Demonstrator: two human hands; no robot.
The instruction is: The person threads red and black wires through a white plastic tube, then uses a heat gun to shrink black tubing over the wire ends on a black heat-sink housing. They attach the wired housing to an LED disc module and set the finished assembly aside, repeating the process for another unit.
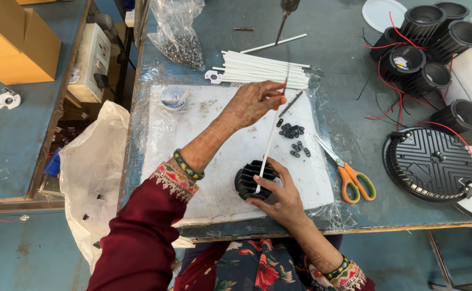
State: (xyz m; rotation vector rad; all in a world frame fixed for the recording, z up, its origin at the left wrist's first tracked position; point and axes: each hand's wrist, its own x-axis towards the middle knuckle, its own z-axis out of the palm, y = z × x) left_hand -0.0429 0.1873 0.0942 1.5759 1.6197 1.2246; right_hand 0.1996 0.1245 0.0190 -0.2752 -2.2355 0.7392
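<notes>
My left hand [252,102] reaches across a white mat [214,151] and pinches the top of a thin white tube [269,143] together with a fine red wire [286,81]. The tube slants down to a black finned housing [248,178] near the mat's front edge. My right hand [280,195] grips that housing from the right and presses the tube's lower end against it with the thumb.
Small black parts [292,132] and orange-and-green-handled scissors [349,175] lie to the right of the housing. A bundle of white tubes [263,70] and a bag of screws [179,46] sit behind. Black round housings with red wires [425,48] and a finned black disc [430,164] fill the right.
</notes>
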